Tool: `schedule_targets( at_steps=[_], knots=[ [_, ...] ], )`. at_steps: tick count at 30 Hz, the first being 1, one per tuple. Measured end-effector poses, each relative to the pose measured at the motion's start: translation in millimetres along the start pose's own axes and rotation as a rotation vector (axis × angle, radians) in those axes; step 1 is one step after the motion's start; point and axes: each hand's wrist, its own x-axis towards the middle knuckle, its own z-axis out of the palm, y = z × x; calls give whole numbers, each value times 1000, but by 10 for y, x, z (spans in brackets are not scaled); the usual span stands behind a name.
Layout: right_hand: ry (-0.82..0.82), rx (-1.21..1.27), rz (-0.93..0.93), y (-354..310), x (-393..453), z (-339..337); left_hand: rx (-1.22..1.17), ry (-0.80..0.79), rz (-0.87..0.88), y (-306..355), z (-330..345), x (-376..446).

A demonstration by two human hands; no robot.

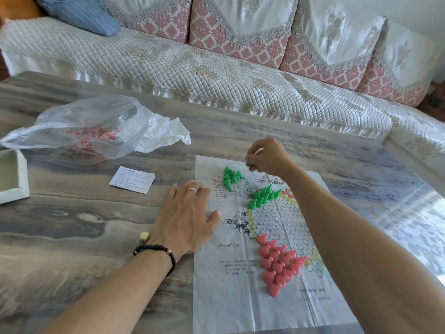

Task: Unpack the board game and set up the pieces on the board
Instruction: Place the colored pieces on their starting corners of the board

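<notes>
A thin plastic game sheet [231, 292] printed with a star of circles lies on the marble table. Several pink pawns [279, 263] stand on its near point. Several green pawns [263, 195] stand on the left point, and a loose pile of green pawns [231, 178] lies at the sheet's far left corner. My right hand [268, 156] hovers just right of that pile and pinches one green pawn [248, 164] in its fingertips. My left hand [186, 216] lies flat, fingers spread, pressing the sheet's left edge.
A crumpled clear plastic bag [96, 125] lies far left on the table. A folded instruction leaflet [132, 179] sits beside the sheet. A white box lid [12, 175] is at the left edge, a small die [145, 236] by my left wrist. A sofa [216, 75] runs behind.
</notes>
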Motion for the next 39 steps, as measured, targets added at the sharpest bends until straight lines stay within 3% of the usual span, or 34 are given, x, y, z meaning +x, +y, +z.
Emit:
schedule_targets(
  at_steps=[7, 14, 19, 39],
  knots=[
    [12, 68, 2, -39, -214, -155, -7, -10, -3, 9, -20, 0],
    [-104, -74, -104, -119, -393, -262, -14, 0, -1, 6, -2, 8],
    [-153, -45, -102, -133, -434, -289, -11, -5, -3, -1, 0, 2],
    [-314, -429, -192, -205, -506, -184, -3, -3, 7, -11, -1, 4]
  ],
)
